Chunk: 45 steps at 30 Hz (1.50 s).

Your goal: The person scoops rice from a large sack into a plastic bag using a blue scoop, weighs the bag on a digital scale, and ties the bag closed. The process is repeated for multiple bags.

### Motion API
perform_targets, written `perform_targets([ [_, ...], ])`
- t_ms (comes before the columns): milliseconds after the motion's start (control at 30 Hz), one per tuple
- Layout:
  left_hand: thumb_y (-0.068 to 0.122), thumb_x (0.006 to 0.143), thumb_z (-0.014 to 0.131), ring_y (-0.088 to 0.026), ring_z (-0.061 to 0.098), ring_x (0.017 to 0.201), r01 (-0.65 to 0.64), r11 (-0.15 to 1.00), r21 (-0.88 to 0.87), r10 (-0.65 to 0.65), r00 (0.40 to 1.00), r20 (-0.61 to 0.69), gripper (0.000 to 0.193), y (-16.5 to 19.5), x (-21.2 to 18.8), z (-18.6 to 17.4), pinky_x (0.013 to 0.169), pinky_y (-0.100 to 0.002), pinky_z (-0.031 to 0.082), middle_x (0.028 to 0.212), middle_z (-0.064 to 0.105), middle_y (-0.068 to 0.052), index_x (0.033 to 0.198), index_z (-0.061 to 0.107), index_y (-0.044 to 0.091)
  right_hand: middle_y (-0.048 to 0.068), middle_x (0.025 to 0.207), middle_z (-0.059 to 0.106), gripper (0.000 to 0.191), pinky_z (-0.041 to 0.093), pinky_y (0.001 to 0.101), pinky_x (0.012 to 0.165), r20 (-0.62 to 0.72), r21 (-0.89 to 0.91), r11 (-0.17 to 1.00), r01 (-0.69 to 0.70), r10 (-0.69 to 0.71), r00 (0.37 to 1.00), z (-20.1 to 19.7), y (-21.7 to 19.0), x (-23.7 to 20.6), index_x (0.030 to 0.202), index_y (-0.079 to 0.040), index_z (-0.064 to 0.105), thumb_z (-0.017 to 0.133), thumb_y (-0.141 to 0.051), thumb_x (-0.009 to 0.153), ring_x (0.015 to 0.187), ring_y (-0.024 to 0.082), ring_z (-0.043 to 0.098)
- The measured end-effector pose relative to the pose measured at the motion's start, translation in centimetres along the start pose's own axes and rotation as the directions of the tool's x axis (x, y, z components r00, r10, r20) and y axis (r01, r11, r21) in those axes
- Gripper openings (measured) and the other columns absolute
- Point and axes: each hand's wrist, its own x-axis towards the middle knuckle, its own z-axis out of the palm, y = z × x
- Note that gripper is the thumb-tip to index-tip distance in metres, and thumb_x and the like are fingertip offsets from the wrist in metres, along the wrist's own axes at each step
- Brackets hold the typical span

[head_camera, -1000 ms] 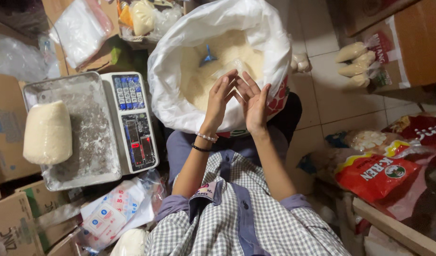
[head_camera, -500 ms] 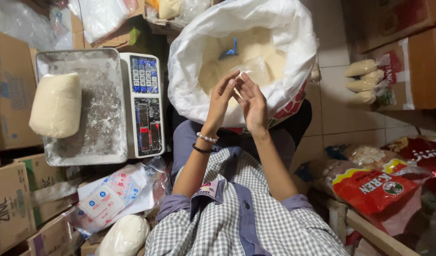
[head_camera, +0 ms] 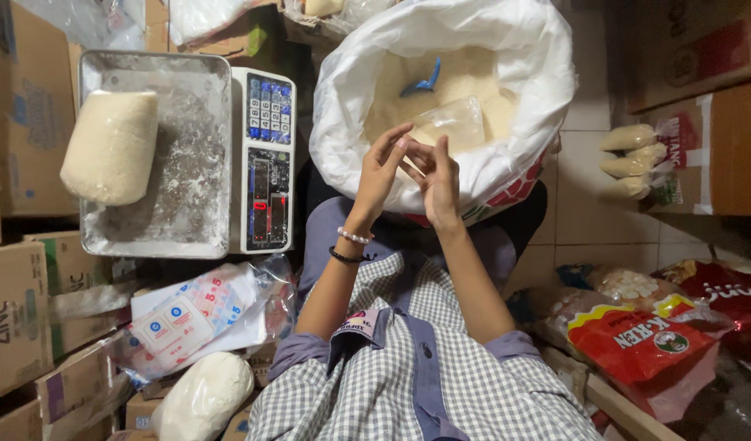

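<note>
- Since 0.5 s ago, both hands have parted slightly and now work a small clear plastic bag (head_camera: 447,122) held out over the sack; earlier the palms were pressed closer together.
- Left hand (head_camera: 381,167): fingers curled, fingertips pinching the near edge of the clear plastic bag. 2 bracelets on the wrist, 1 pale beaded, 1 dark.
- Right hand (head_camera: 437,181): fingers bent, also pinching the bag's near edge, touching the left hand's fingertips.
- Clear plastic bag: looks flat, spread away from the fingers, above the pale flour-like powder.
- Big white sack (head_camera: 522,57): mouth rolled open, filled with the pale powder, standing just beyond the person's knees. Blue scoop (head_camera: 424,80) stuck in the powder, near the bag's far side.
- Electronic scale (head_camera: 265,159): left of the sack, keypad and red-lit display facing the person. Metal weighing tray (head_camera: 191,147) dusted with powder.
- Filled bag of powder (head_camera: 110,147): lies on the tray's left half.
- Another filled bag (head_camera: 204,396): low left, beside the person's left elbow, near a pack of printed plastic bags (head_camera: 196,314).
- Cardboard boxes (head_camera: 16,302) stacked along the left edge.
- Red snack packets (head_camera: 645,343) at lower right, well apart from the hands.
- Person wears a grey-checked shirt (head_camera: 473,392).
</note>
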Motion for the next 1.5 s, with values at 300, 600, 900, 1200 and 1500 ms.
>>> perform_targets([
  [300,0.017,0.106,0.061,-0.014,0.064,0.114,-0.051,0.999,0.002,0.051,0.998,-0.048,0.037,0.8,0.1,-1.0,0.097,-0.029,0.053,0.125,0.068,-0.008,0.139,0.061,0.001,0.013,0.131,0.065,0.045,0.057,0.0355,0.102,0.193,-0.108,0.991,0.078,-0.056,0.979,2.4,-0.6,0.0,0.149,-0.004,0.049,0.059,-0.013,0.106,0.117,0.017,0.066],
  [600,0.008,0.106,0.060,-0.019,0.061,0.131,-0.177,0.978,0.112,0.187,0.978,-0.087,0.035,2.6,-1.1,-2.7,0.112,-0.032,0.049,0.138,0.066,-0.011,0.141,0.059,0.002,0.014,0.141,0.060,0.052,0.053,0.0386,0.106,0.238,-0.202,0.979,-0.013,0.062,0.969,4.7,-0.5,-0.3,0.151,-0.004,0.047,0.047,-0.035,0.109,0.129,0.022,0.061],
  [900,-0.001,0.086,0.064,-0.034,0.058,0.139,-0.199,0.777,0.597,0.318,0.943,-0.100,0.074,5.0,-3.6,-3.0,0.108,-0.040,0.053,0.146,0.061,-0.021,0.156,0.043,0.013,0.024,0.149,0.053,0.073,0.044,0.0435,0.118,0.355,-0.121,0.989,-0.080,0.118,0.928,7.0,0.9,-0.4,0.160,-0.004,0.033,0.035,-0.056,0.109,0.139,0.031,0.052],
  [1200,-0.001,0.089,0.062,-0.045,0.039,0.141,-0.210,0.662,0.720,0.356,0.933,-0.054,0.070,7.3,-6.0,-2.9,0.117,-0.048,0.039,0.149,0.055,-0.018,0.155,0.043,0.014,0.025,0.150,0.053,0.084,0.044,0.0389,0.117,0.386,-0.218,0.974,-0.061,0.144,0.911,9.8,2.1,-0.8,0.159,-0.003,0.036,0.027,-0.066,0.105,0.139,0.030,0.054],
  [1500,0.012,0.087,0.068,-0.056,0.034,0.139,-0.057,0.531,0.845,0.287,0.951,-0.117,0.067,10.7,-8.7,-4.5,0.116,-0.059,0.031,0.133,0.059,-0.017,0.150,0.049,0.022,0.020,0.147,0.055,0.088,0.049,0.0391,0.113,0.508,-0.193,0.967,-0.164,0.241,0.827,12.5,3.9,-1.2,0.159,-0.001,0.038,0.022,-0.069,0.105,0.137,0.027,0.054],
])
